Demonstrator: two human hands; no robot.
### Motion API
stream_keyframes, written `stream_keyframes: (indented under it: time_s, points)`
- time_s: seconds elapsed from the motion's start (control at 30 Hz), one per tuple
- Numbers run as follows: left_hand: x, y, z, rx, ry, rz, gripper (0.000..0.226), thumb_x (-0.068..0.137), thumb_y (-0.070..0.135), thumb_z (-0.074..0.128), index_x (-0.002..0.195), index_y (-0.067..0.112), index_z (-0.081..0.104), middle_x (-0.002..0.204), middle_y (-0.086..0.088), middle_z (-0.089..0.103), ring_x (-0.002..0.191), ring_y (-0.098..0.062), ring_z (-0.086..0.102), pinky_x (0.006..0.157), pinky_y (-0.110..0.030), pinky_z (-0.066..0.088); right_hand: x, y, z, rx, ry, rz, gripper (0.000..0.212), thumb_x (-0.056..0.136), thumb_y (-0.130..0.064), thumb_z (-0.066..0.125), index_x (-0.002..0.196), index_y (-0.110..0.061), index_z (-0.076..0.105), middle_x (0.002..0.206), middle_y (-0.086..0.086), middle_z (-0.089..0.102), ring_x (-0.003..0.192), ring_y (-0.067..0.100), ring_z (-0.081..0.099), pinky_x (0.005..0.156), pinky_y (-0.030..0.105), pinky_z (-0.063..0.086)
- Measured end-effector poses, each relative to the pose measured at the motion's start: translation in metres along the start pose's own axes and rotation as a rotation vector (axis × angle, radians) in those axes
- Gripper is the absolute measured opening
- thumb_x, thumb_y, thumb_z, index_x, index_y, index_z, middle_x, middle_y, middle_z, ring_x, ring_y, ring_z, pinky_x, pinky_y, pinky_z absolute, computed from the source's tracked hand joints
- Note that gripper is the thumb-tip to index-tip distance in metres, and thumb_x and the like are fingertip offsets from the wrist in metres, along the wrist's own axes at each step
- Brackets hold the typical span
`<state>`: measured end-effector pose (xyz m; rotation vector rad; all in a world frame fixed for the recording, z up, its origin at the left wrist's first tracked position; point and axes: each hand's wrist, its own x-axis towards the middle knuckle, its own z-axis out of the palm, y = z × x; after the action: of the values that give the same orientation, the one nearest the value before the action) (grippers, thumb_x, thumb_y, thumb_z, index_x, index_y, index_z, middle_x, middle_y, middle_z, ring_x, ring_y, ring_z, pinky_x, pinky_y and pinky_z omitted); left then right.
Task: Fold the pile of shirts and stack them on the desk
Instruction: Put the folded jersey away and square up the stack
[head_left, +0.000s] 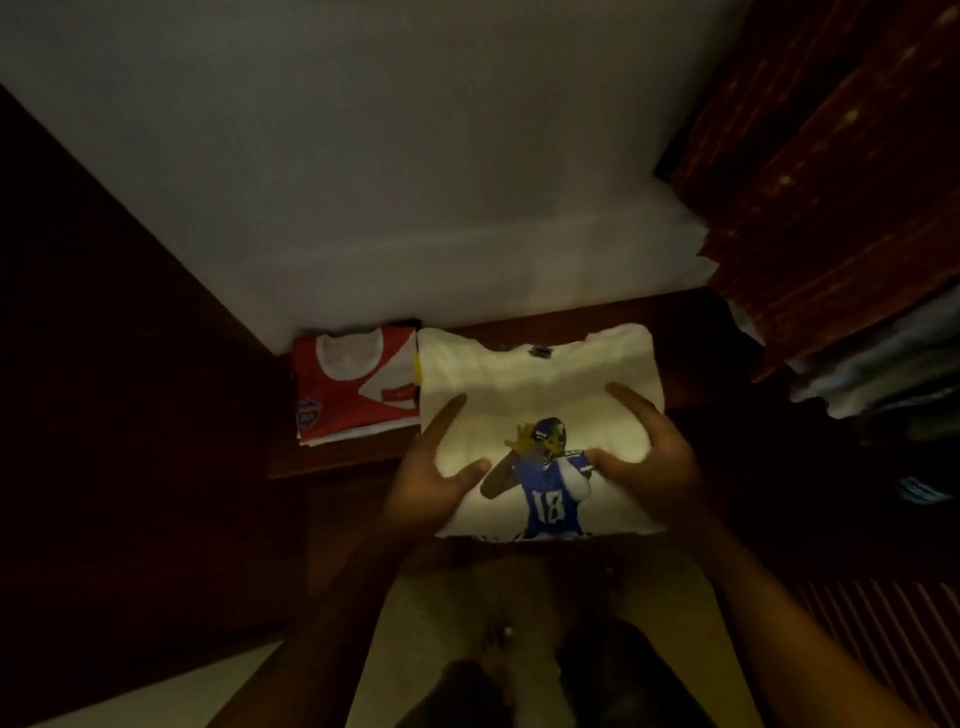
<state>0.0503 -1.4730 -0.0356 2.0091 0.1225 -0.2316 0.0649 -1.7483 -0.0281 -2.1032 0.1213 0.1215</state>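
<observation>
Cream folded shirt (540, 384) with the "18" print lies on the dark desk (691, 338), just beside the red folded shirt (358, 395). Left hand (431, 478) and right hand (654, 457) rest on it, fingers spread wide, apparently flat; dim light.

Folded stack (357, 387) left of shirt (540, 395)
</observation>
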Motion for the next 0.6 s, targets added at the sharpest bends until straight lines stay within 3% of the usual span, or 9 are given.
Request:
stream_keyframes:
  time_s: [0.13, 0.3, 0.4, 0.5, 0.6]
  points:
    - [0.081, -0.045, 0.036, 0.049, 0.004, 0.009, 0.083, 0.086, 0.033, 0.079, 0.154, 0.042, 0.031, 0.159, 0.007, 0.034, 0.138, -0.006, 0.032, 0.11, -0.029, 0.033, 0.08, 0.054, 0.019, 0.017, -0.065, -0.006, 0.079, 0.081, -0.019, 0.083, 0.148, -0.036, 0.045, 0.142, -0.021, 0.039, 0.132, 0.005, 0.037, 0.11, 0.038, 0.044]
    - [0.183, -0.115, 0.078, 0.1, 0.067, 0.002, 0.084, 0.086, 0.03, 0.079, 0.156, 0.035, 0.033, 0.161, 0.001, 0.033, 0.146, -0.02, 0.032, 0.113, -0.03, 0.031, 0.187, 0.141, 0.06, 0.009, -0.063, -0.123, 0.081, 0.076, -0.015, 0.088, 0.147, -0.022, 0.049, 0.147, -0.008, 0.047, 0.136, 0.015, 0.046, 0.112, 0.047, 0.045]
    - [0.238, -0.159, 0.099, 0.079, 0.114, 0.028, 0.08, 0.087, 0.028, 0.078, 0.155, 0.035, 0.035, 0.161, -0.001, 0.033, 0.145, -0.02, 0.032, 0.112, -0.028, 0.032, 0.245, 0.186, 0.088, 0.061, -0.07, -0.114, 0.077, 0.078, -0.017, 0.087, 0.146, -0.027, 0.051, 0.144, -0.01, 0.047, 0.133, 0.014, 0.047, 0.111, 0.041, 0.045]
    - [0.288, -0.204, 0.118, 0.036, 0.112, 0.034, 0.08, 0.088, 0.032, 0.078, 0.155, 0.038, 0.034, 0.159, -0.004, 0.036, 0.142, -0.022, 0.037, 0.112, -0.035, 0.038, 0.295, 0.225, 0.115, 0.061, -0.063, -0.14, 0.075, 0.079, -0.019, 0.086, 0.144, -0.032, 0.051, 0.141, -0.011, 0.044, 0.131, 0.01, 0.044, 0.106, 0.033, 0.045]
    - [0.328, -0.25, 0.138, 0.074, 0.117, 0.05, 0.079, 0.088, 0.034, 0.077, 0.155, 0.038, 0.033, 0.155, -0.006, 0.039, 0.14, -0.024, 0.041, 0.106, -0.031, 0.041, 0.33, 0.267, 0.142, 0.038, -0.065, -0.139, 0.072, 0.081, -0.015, 0.084, 0.145, -0.027, 0.051, 0.136, -0.011, 0.043, 0.126, 0.007, 0.043, 0.094, 0.017, 0.042]
